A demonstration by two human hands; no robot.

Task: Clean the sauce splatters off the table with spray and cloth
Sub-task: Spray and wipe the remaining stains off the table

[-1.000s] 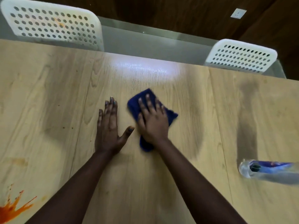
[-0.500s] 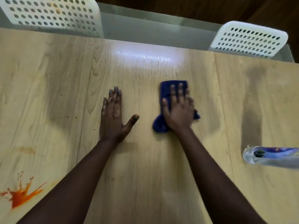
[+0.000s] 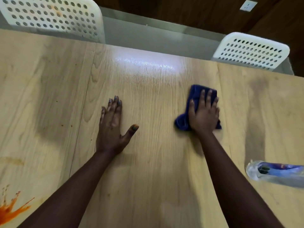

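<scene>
My right hand [image 3: 204,112] presses flat on a crumpled dark blue cloth [image 3: 182,121] on the light wooden table [image 3: 153,162], right of centre. My left hand [image 3: 113,124] rests flat on the bare tabletop, fingers straight and thumb spread out. An orange sauce splatter [image 3: 11,209] marks the table's near left corner, with a fainter smear [image 3: 13,160] above it and tiny specks [image 3: 66,125] further in. A clear spray bottle [image 3: 278,173] with a blue label lies on its side at the right edge.
Two white perforated chair backs stand behind the table's far edge, one at the left [image 3: 51,17] and one at the right [image 3: 251,51]. The left one carries orange specks. A dark wooden wall with a socket [image 3: 248,4] lies beyond.
My right hand has slid the cloth rightward across the table, away from my left hand. The left hand has stayed flat in place.
</scene>
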